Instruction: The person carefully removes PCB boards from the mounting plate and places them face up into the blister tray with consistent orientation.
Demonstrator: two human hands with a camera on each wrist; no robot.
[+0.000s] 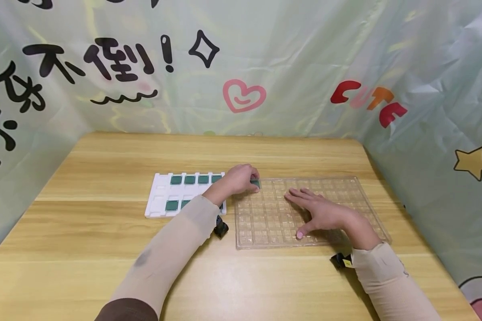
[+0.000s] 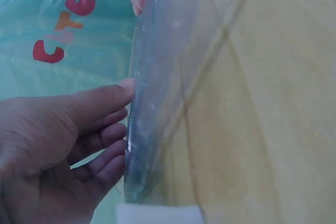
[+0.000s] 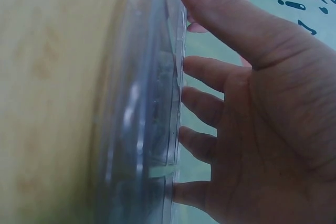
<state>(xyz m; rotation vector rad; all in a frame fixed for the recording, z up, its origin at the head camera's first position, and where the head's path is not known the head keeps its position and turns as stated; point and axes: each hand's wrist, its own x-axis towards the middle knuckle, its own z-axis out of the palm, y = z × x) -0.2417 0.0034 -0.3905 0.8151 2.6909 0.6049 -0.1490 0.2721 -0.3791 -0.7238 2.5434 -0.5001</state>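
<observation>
My left hand (image 1: 238, 179) is at the far left corner of a clear plastic tray (image 1: 261, 246) with many small cells. Between its thumb and fingers it pinches a small green chip (image 1: 255, 183); in the left wrist view the chip is hidden behind the tray's rim. My right hand (image 1: 324, 215) rests on the middle of the clear tray, thumb and fingers spread, holding nothing. In the right wrist view its fingertips (image 3: 191, 69) touch the tray's upper side. Left of the clear tray lies a white tray (image 1: 157, 189) with several green chips (image 1: 176, 179) in two rows.
Both trays lie on a wooden table (image 1: 104, 258). Behind and beside it hangs a printed curtain (image 1: 297, 53). My left forearm crosses the white tray's near right corner. A black wrist camera (image 1: 221, 227) hangs under the left wrist, another (image 1: 339, 261) by the right.
</observation>
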